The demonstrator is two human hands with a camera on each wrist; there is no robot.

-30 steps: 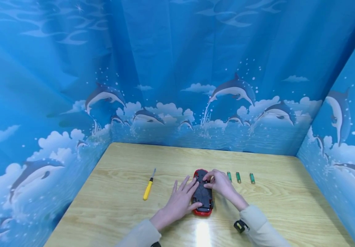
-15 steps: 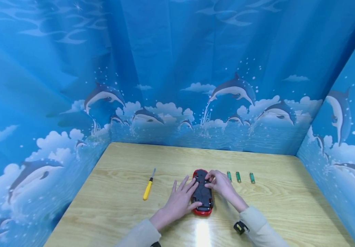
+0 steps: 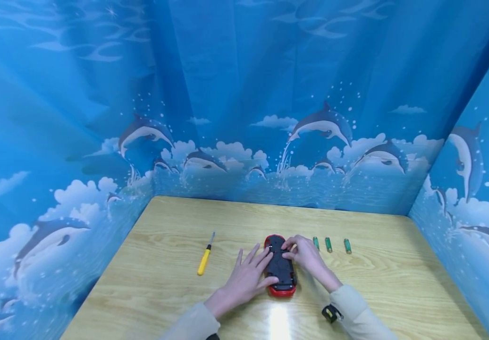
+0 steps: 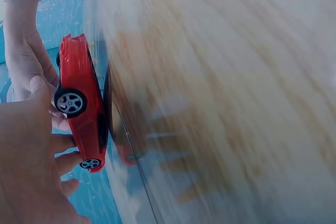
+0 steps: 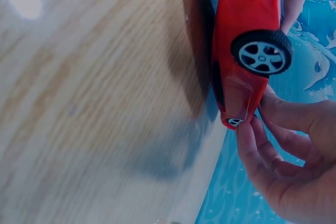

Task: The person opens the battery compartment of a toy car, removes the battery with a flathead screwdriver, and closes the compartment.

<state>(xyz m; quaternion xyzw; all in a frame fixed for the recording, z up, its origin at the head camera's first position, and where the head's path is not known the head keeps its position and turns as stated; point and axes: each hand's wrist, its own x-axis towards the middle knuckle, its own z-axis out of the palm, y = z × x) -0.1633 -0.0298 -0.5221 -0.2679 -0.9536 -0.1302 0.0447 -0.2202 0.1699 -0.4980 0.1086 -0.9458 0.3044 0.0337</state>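
Note:
A red toy car (image 3: 280, 269) lies upside down on the table, its black underside facing up. My left hand (image 3: 244, 281) rests on its left side, fingers spread and fairly straight, thumb on the underside near the close end. At the far right part of the car, my right hand (image 3: 306, 255) pinches the edge with curled fingers. The right wrist view shows the right fingertips (image 5: 244, 129) right at the small far wheel (image 5: 234, 122), with a larger wheel (image 5: 261, 57) nearer. In the left wrist view, the car's red side (image 4: 79, 72) stands beyond the left hand.
A yellow-handled screwdriver (image 3: 204, 259) lies left of the car. Three green batteries (image 3: 328, 244) stand in a loose row to the right, one partly behind the right hand. Blue dolphin-print curtains (image 3: 236, 118) enclose the back and sides of the wooden table (image 3: 164, 293).
The car has turned slightly, its near end swinging right and its far end a little left. Both hands stay on it in nearly the same places.

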